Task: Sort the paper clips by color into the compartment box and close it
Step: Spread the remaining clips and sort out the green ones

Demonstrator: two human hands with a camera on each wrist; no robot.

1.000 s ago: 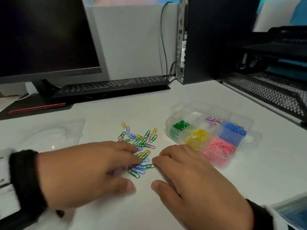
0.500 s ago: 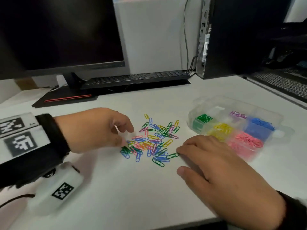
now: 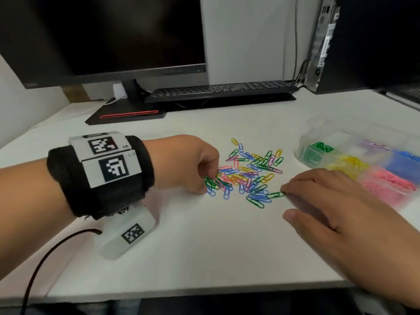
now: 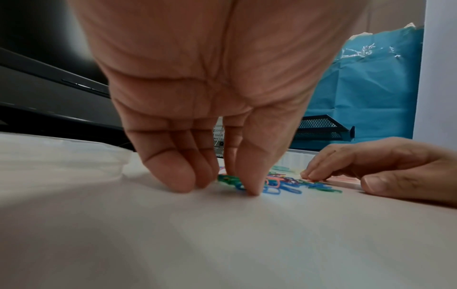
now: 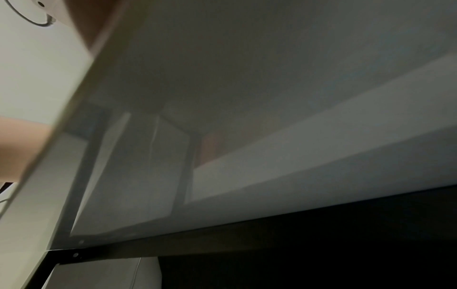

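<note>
Several loose paper clips (image 3: pixel 248 173) in mixed colours lie in a pile mid-table. My left hand (image 3: pixel 205 181) is curled down at the pile's left edge, and its thumb and fingertips pinch green paper clips (image 3: pixel 210 181). In the left wrist view the same green paper clips (image 4: pixel 227 179) sit between the left hand's thumb (image 4: pixel 252 176) and fingers. My right hand (image 3: pixel 289 203) lies flat on the table at the pile's right edge, one fingertip touching a green clip (image 3: pixel 276 194). The clear compartment box (image 3: pixel 305 153) stands open at the right, holding sorted green, yellow, pink, blue and purple clips.
A monitor (image 3: pixel 109 35), a keyboard (image 3: pixel 222 89) and a computer tower (image 3: pixel 372 42) stand along the back of the white desk (image 3: pixel 204 246). The right wrist view shows only the desk's underside. A cable (image 3: pixel 45 255) hangs from my left wrist unit.
My left hand has drawn back from over the pile to its left edge and curled its fingertips onto green clips. My right hand slid to the pile's right edge.
</note>
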